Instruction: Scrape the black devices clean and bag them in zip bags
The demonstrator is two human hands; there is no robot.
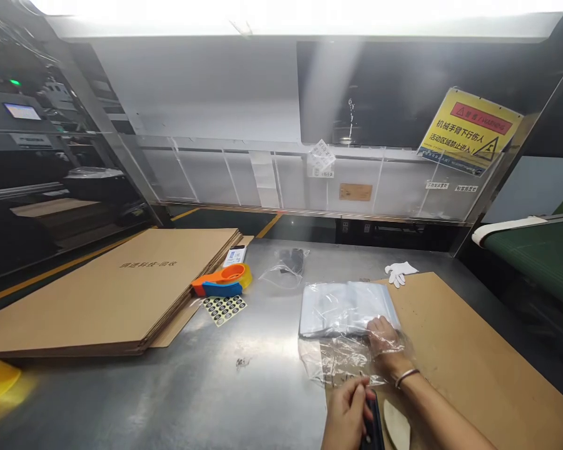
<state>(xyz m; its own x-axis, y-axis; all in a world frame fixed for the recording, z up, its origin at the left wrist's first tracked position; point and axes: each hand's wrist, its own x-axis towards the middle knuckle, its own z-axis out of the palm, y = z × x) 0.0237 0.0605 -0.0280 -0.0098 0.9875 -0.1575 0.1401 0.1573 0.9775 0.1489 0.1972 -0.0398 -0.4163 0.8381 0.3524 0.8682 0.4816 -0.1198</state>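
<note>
My right hand [383,339], a bracelet on its wrist, lies at the near edge of a stack of clear plastic bags [344,307]. Its fingers are curled on a loose clear plastic bag [338,361], and the film lies partly over the hand. Near the bottom edge, my left hand [346,412] is closed on a slim black object [374,425] that I cannot name. A flat beige oval piece [396,426] lies right beside that object. Both hands work over the near left corner of a brown cardboard sheet [455,350] on the steel table [244,387].
Flat cardboard boxes [107,290] are stacked at the left. Beside them are an orange-and-blue tape dispenser [220,282], a sticker sheet [224,309] and a small white box [235,255]. Farther back lie a clear bag with something dark [288,264] and a white glove [400,272]. A green conveyor [539,250] runs at the right.
</note>
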